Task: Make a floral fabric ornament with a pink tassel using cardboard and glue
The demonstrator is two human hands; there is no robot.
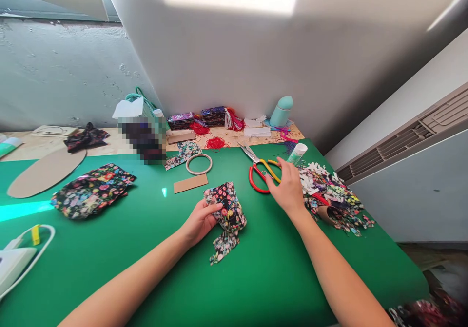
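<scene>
My left hand (200, 223) grips a floral fabric piece (230, 204) by its left side, thumb on top. A ragged strip (224, 247) of similar cloth hangs below it. My right hand (287, 188) is over the table by the scissors, its thumb and fingers apart and nothing visible between them. The scissors (259, 167), with one red and one yellow handle, lie with blades pointing away; the fingers reach the handle area, and I cannot tell whether they touch. Just beyond the hand stands a white-capped glue stick (298, 153).
Fabric scraps (338, 193) and a cardboard tube (327, 213) are heaped at right. A tape roll (199, 163) and cardboard strip (190, 183) lie mid-table. At left are a floral pouch-like piece (93, 190), cardboard oval (47, 173) and white power strip (16, 266). A teal bottle (281, 112) stands behind.
</scene>
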